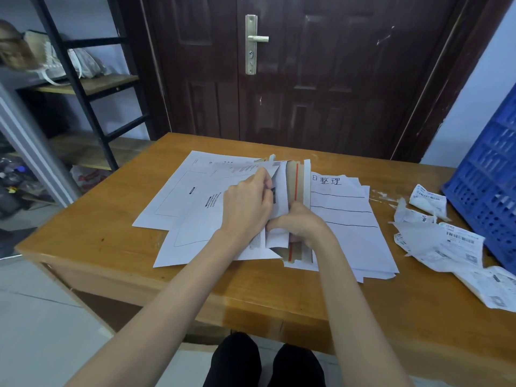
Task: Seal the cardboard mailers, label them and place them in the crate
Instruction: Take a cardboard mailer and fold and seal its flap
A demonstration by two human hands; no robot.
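The likeliest slip here is a crooked seal; the white cardboard mailer with its brown inner flap and red tear strip (296, 188) lies on a loose spread of white printed sheets (192, 196) on the orange-brown wooden counter (92, 230), and paper sliding on paper could let it skew as the flap comes over, so that the adhesive catches off-line or grabs a stray sheet beneath; the lined white sheet with handwritten characters (343, 208) lies just beside the flap's outer edge and looks most at risk of being caught. A flap bent or creased by uneven pull is a second risk, since both hands work at the same short stretch of the opening.

The left hand (247, 203) reaches in from the lower left, knuckles up, its fingers curled round the lifted white edge of the mailer; the right hand (300, 224) lies lower and nearer the body, fingers bent and pinching the flap near the red strip; the two hands are almost touching.

The crumpled white shipping labels (444, 244) lie well apart to the right, near the blue perforated plastic crate (494, 191) standing at the counter's right edge; labelling and crating seem not yet begun for this mailer.
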